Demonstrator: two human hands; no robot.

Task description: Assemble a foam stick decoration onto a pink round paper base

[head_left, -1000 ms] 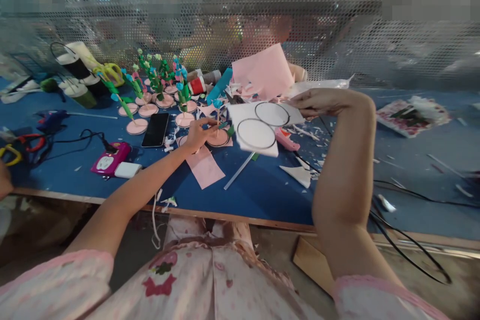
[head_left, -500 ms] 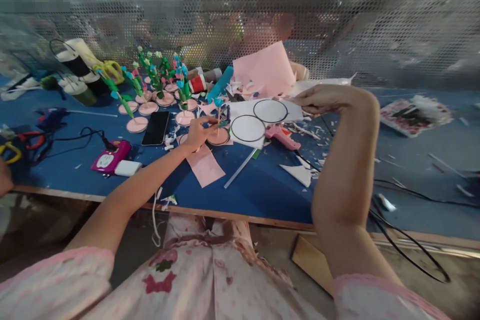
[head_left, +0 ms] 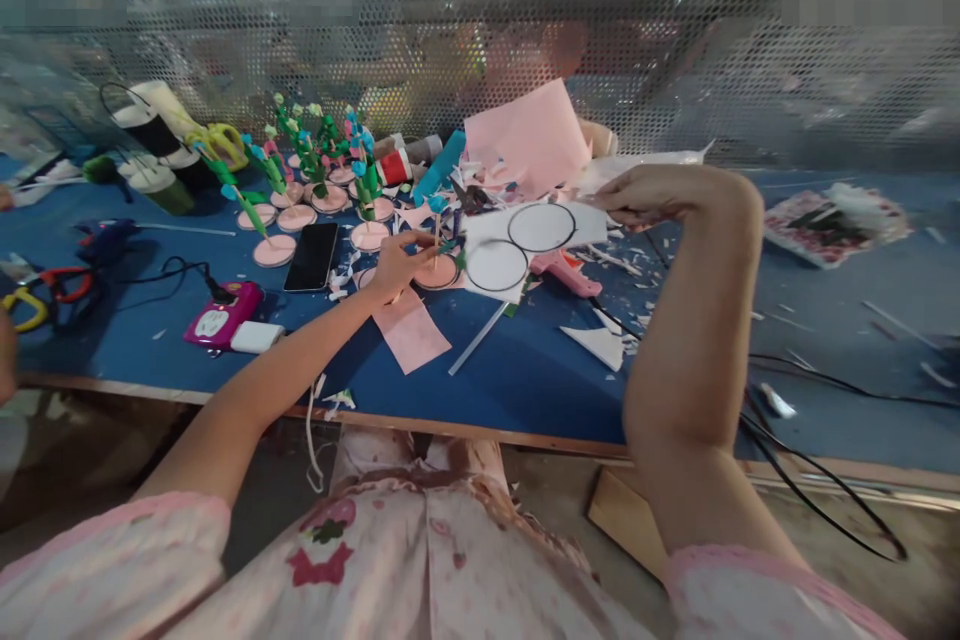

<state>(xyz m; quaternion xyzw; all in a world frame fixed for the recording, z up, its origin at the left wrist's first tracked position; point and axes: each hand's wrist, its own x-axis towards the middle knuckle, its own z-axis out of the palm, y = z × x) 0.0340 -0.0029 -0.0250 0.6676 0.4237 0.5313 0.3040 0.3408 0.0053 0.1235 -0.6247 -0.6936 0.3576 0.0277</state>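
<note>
My right hand point(head_left: 651, 195) is raised over the blue table point(head_left: 525, 380), fingers pinched on the edge of a white sheet point(head_left: 525, 245) with two black circles drawn on it. My left hand point(head_left: 397, 265) reaches forward and pinches a thin wooden stick point(head_left: 436, 232) with a blue paper tip, which stands on a pink round base point(head_left: 437, 274). A pink paper piece point(head_left: 411, 332) lies just under my left wrist. The sheet hangs next to the stick, partly over the base.
Several paper flowers on pink discs point(head_left: 300, 190) stand at the back left, beside a black phone point(head_left: 312, 256), a pink device point(head_left: 217, 318), scissors point(head_left: 45, 285) and tape rolls point(head_left: 154, 135). A pink glue gun point(head_left: 566, 272), pink paper point(head_left: 529, 135), scraps and cables point(head_left: 817, 480) lie right. Mesh screen behind.
The white sheet in my right hand has dropped lower and shifted slightly left toward the stick. My left hand stays on the stick.
</note>
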